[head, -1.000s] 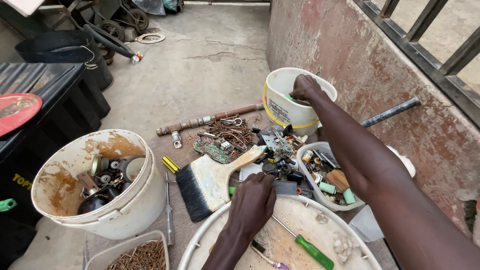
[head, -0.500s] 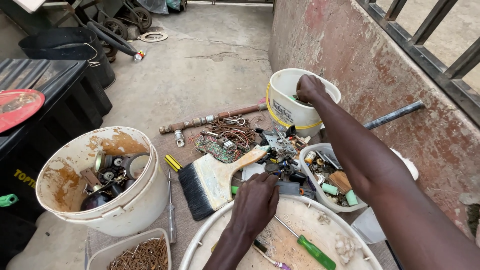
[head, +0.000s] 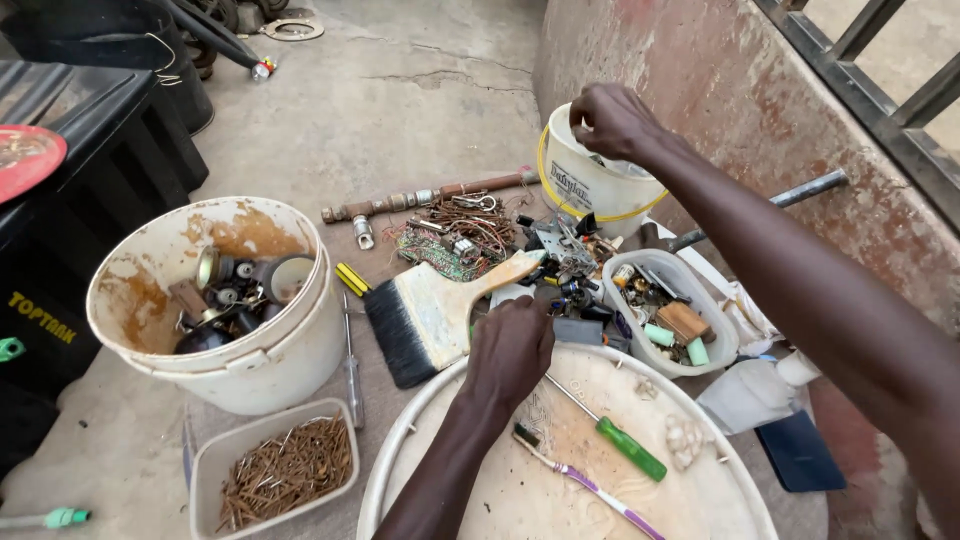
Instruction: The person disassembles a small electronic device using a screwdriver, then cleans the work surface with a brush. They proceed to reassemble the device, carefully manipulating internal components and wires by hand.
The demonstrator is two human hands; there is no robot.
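Observation:
My right hand (head: 612, 120) is stretched out over the small white bucket with a yellow rim (head: 585, 185) by the wall, fingers pinched together above its opening; what they hold is hidden. My left hand (head: 510, 350) rests knuckles-up on the far edge of the round white tray (head: 440, 440), fingers curled down into the pile of small electronic scrap (head: 565, 265). Whether it grips a piece cannot be seen. A wide paintbrush (head: 435, 315) with black bristles lies just left of that hand.
A large stained white bucket (head: 280, 350) with metal parts stands at left, a tub of rusty nails (head: 285, 470) below it. A green-handled screwdriver (head: 625, 445) and a toothbrush (head: 590, 485) lie on the tray. A clear tub of parts (head: 715, 335), a rusty pipe (head: 430, 197) and a circuit board (head: 440, 250) lie nearby.
My right hand has lifted slightly and pinches above the small bucket's opening. The view has moved closer and lower. My left hand stays at the tray's edge.

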